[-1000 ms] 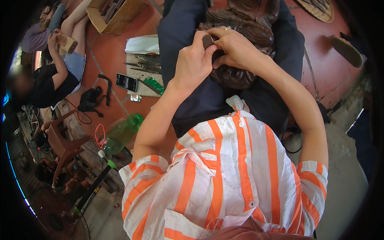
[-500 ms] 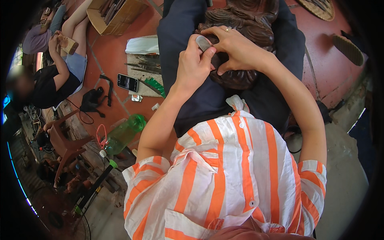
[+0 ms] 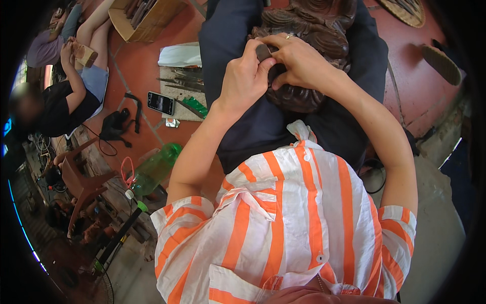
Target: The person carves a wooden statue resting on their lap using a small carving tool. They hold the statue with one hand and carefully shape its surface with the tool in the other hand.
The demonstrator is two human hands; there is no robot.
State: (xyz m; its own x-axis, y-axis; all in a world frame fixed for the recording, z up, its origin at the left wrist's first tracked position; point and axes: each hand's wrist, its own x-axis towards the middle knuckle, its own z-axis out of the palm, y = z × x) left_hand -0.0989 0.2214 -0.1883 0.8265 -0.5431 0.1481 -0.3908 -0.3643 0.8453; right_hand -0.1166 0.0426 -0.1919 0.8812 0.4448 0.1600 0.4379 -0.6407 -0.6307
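A dark brown carved wooden figure [image 3: 309, 38] with deep flowing folds lies between my legs. My left hand [image 3: 240, 76] is closed at its near left side, pinching a grey-brown strip with a rounded end [image 3: 262, 52] between thumb and fingers. The strip's other end is hidden by my hands and the wood. My right hand [image 3: 306, 63], with a ring on one finger, curves round the near part of the carving, thumb and fingers on either side of it. The fingertips of both hands come close together over the wood.
Left of my leg, several narrow metal tools [image 3: 185, 83] lie on a pale mat, with a phone [image 3: 160, 103] beside them. A green bottle [image 3: 158, 169], a cardboard box [image 3: 144, 23] and a seated person [image 3: 63, 104] are further left. A sandal [image 3: 440, 65] lies on the right.
My left hand has shifted slightly up and right, and the strip in it has tilted, showing a darker face. My right hand has moved slightly, staying round the carving.
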